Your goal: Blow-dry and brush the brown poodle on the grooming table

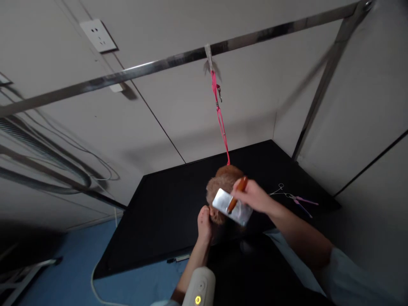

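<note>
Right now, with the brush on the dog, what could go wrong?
1. The right hand holds the slicker brush on the small brown dog; hard pressure might scratch its skin.
2. The pink leash looks taut from the overhead bar; a sudden jump could strain the neck.
3. Scissors lie on the black table, near the dog.

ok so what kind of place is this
Most likely a pet grooming room. A small brown dog stands on a black grooming table, tied by a pink leash to an overhead metal bar, while the right hand holds a slicker brush.
</note>
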### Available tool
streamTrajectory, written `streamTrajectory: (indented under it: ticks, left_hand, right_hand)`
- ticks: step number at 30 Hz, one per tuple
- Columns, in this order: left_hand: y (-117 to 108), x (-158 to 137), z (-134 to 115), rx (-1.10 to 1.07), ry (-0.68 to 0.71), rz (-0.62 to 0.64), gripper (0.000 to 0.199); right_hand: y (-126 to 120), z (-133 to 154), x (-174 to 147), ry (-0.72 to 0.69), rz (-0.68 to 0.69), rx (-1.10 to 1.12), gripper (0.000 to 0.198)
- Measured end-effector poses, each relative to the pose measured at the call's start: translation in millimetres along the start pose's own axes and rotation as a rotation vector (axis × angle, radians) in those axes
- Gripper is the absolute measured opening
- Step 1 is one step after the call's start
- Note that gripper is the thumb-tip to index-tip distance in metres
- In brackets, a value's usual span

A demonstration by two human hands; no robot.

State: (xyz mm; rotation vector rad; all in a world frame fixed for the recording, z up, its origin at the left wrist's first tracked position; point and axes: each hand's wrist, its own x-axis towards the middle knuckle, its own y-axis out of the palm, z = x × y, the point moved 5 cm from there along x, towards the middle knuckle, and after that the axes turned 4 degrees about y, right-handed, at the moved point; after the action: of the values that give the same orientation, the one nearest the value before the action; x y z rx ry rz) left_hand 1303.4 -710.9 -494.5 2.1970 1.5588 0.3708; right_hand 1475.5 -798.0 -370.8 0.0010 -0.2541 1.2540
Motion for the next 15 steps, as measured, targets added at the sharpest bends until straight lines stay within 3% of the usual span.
streamTrajectory:
  ticks: [3,7,8,11,12,15]
  left_hand:
    - [-5,-6,2,0.056,0.033,0.007,0.045]
    - [-23,-12,11,0.121,0.022,0.021,0.045]
    - [-29,-12,13,0.145,0.017,0.028,0.044]
    - [-47,-10,14,0.282,-0.014,0.074,0.044]
    - [-53,-8,11,0.361,-0.001,0.084,0.044]
    - [-55,0,-12,0.709,0.281,0.085,0.036]
  right_hand:
    - [-15,5,22,0.038,-0.2,0.081,0.016]
    - [7,-7,35,0.081,0.107,0.11,0.017]
    - [6,-14,37,0.094,0.064,0.111,0.018]
    - [-11,-41,36,0.09,-0.288,0.164,0.023]
    - [-11,-52,33,0.097,-0.298,0.204,0.024]
    - [3,-95,22,0.178,-0.119,0.376,0.031]
